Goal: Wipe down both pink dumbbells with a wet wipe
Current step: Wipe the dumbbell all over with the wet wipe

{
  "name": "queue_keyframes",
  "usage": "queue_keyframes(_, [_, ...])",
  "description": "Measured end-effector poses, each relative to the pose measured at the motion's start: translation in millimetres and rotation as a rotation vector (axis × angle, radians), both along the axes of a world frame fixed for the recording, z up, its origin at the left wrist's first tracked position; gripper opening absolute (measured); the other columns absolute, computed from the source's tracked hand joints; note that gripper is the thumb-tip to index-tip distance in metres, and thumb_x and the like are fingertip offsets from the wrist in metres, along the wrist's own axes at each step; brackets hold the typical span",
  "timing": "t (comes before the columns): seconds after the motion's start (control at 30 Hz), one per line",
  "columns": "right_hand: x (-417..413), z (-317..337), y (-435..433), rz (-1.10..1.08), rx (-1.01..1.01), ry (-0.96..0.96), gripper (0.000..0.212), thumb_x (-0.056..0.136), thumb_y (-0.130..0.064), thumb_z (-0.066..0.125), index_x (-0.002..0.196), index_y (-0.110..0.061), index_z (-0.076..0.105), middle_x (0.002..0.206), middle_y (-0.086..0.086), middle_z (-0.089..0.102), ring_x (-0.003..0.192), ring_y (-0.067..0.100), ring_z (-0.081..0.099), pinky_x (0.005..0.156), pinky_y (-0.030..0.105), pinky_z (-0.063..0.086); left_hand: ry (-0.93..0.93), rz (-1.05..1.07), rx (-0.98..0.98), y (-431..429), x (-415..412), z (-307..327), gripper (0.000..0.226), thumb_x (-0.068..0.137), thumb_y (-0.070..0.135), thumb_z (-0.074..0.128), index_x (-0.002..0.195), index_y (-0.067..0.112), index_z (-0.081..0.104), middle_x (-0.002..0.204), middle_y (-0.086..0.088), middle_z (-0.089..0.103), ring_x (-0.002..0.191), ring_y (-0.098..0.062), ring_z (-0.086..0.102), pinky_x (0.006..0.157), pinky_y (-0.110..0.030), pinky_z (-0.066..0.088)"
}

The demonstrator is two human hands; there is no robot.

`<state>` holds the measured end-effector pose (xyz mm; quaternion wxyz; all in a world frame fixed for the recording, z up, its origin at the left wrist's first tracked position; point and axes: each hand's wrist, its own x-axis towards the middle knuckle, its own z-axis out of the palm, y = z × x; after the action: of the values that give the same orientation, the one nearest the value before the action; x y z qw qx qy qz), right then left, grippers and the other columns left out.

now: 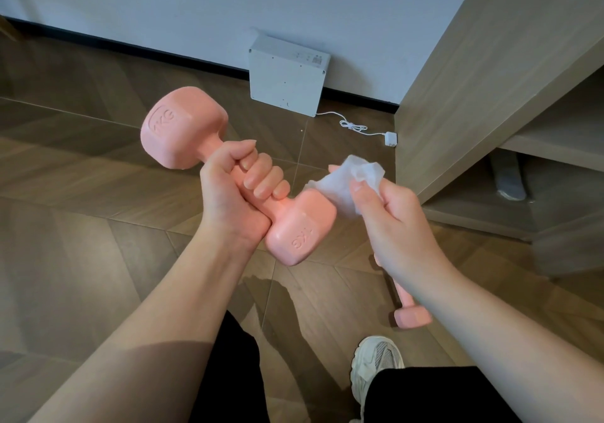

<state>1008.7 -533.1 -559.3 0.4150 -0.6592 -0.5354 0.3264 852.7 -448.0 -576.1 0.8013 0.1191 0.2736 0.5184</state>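
My left hand [240, 190] grips the handle of a pink 1 kg dumbbell [183, 128] and holds it in the air, tilted, one head up left and the other low right. My right hand [389, 223] pinches a crumpled white wet wipe [346, 182] against the top right side of the lower head. A second pink dumbbell [410, 313] lies on the wooden floor below my right forearm, which hides most of it.
A white flat box [287, 76] leans on the wall, its cable and white plug [390, 138] trailing on the floor. A wooden shelf unit [490, 95] stands at the right. My white shoe [376, 367] and black trousers are at the bottom.
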Motion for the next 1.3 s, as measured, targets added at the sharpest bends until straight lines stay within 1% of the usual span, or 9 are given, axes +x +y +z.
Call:
queue_keyframes(0.17, [-4.8,2.5,-4.8,0.087,0.014,0.035,0.048,0.099,-0.026,0.048,0.086,0.019,0.057,0.071,0.028,0.058,0.067,0.034,0.053,0.064,0.045,0.043,-0.005,-0.015,0.007,-1.9,-2.3,1.8,0.03,0.066,0.016,0.054,0.049,0.021,0.03,0.038,0.006,0.025,0.034,-0.012,0.022,0.04,-0.023,0.03])
queue_keyframes(0.33, [-14.3,0.0,-14.6,0.197,0.08,0.019,0.038,0.099,-0.023,0.046,0.103,0.005,0.071,0.073,-0.02,0.06,0.072,-0.005,0.058,0.071,0.014,0.04,0.07,0.009,0.002,-3.2,-5.4,2.9,0.038,0.082,0.014,0.045,0.047,0.021,0.031,0.038,0.006,0.024,0.034,-0.012,0.021,0.04,-0.023,0.029])
queue_keyframes(0.57, [-16.0,-4.1,-4.7,0.131,-0.129,0.057,0.05,0.101,-0.033,0.043,0.083,0.008,0.065,0.072,0.018,0.061,0.066,0.021,0.052,0.063,0.032,0.037,0.077,0.029,0.042,-5.4,-9.3,4.2,0.04,0.084,0.014,0.043,0.047,0.022,0.031,0.038,0.006,0.025,0.034,-0.012,0.021,0.039,-0.022,0.03])
queue_keyframes(0.7, [-20.9,-3.1,-12.6,0.137,-0.06,0.084,0.039,0.097,-0.039,0.046,0.071,-0.011,0.056,0.056,-0.013,0.044,0.055,0.005,0.042,0.054,0.017,0.032,0.066,0.03,0.023,-4.4,-11.3,4.0,0.039,0.084,0.014,0.043,0.047,0.021,0.03,0.038,0.006,0.024,0.034,-0.012,0.021,0.039,-0.022,0.03])
queue_keyframes(0.83, [-22.2,-2.1,-9.7,0.18,-0.012,0.081,0.027,0.101,-0.027,0.042,0.108,-0.018,0.067,0.104,-0.018,0.065,0.097,-0.004,0.059,0.085,0.013,0.043,0.041,0.043,0.002,-1.9,-14.5,3.6,0.039,0.084,0.014,0.044,0.048,0.021,0.03,0.039,0.006,0.024,0.035,-0.013,0.021,0.04,-0.023,0.029])
queue_keyframes(0.97, [-22.9,0.7,-8.2,0.11,-0.05,0.009,0.067,0.088,-0.05,0.04,0.081,0.016,0.052,0.06,0.009,0.038,0.056,0.016,0.033,0.055,0.03,0.029,0.016,0.028,-0.021,-2.2,-13.8,2.6,0.039,0.084,0.015,0.044,0.048,0.021,0.031,0.039,0.006,0.024,0.034,-0.012,0.022,0.04,-0.023,0.03])
queue_keyframes(1.1, [-23.7,-1.5,-10.9,0.131,-0.066,0.061,0.057,0.091,-0.048,0.04,0.079,0.005,0.058,0.059,0.006,0.043,0.057,0.012,0.037,0.056,0.028,0.031,0.049,0.036,-0.029,-2.4,-12.8,1.5,0.04,0.084,0.015,0.044,0.046,0.021,0.032,0.039,0.006,0.024,0.035,-0.012,0.022,0.04,-0.022,0.031])
queue_keyframes(1.23, [-25.0,-2.9,-13.6,0.2,0.048,0.015,0.033,0.102,-0.028,0.042,0.117,-0.012,0.067,0.123,-0.01,0.06,0.113,-0.001,0.055,0.095,0.016,0.041,0.087,0.054,-0.026,-1.3,-14.3,0.8,0.041,0.084,0.015,0.045,0.046,0.021,0.032,0.039,0.005,0.024,0.036,-0.013,0.022,0.041,-0.023,0.031])
queue_keyframes(1.3, [-23.2,-3.8,-10.0,0.152,0.071,-0.053,0.033,0.102,-0.023,0.044,0.106,-0.002,0.069,0.118,-0.006,0.059,0.107,0.004,0.055,0.092,0.024,0.044,0.072,0.06,-0.03,-0.9,-14.8,0.9,0.04,0.084,0.014,0.045,0.048,0.021,0.031,0.04,0.005,0.024,0.036,-0.013,0.022,0.041,-0.023,0.031])
